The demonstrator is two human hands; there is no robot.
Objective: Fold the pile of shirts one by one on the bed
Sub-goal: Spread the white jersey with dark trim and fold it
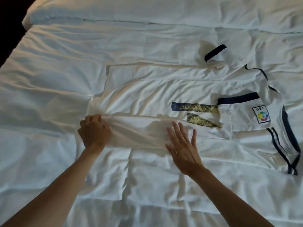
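A white football shirt [157, 94] with navy trim lies sideways on the bed, collar to the right and hem to the left. Its near side is folded over onto the body, and the near sleeve with an LFP badge [261, 114] lies across the chest. A cracked dark print [195, 107] shows beside it. My left hand [94, 131] grips the bunched hem end of the folded strip. My right hand [183, 145] lies flat on that strip with its fingers straight and spread. The far sleeve [214, 53] with a navy cuff sticks out toward the pillows.
The bed is covered with a wrinkled white duvet [49, 95]. White pillows [147, 10] run along the far edge. The bed's left edge [14, 45] drops into darkness at the top left. No other shirts are in view.
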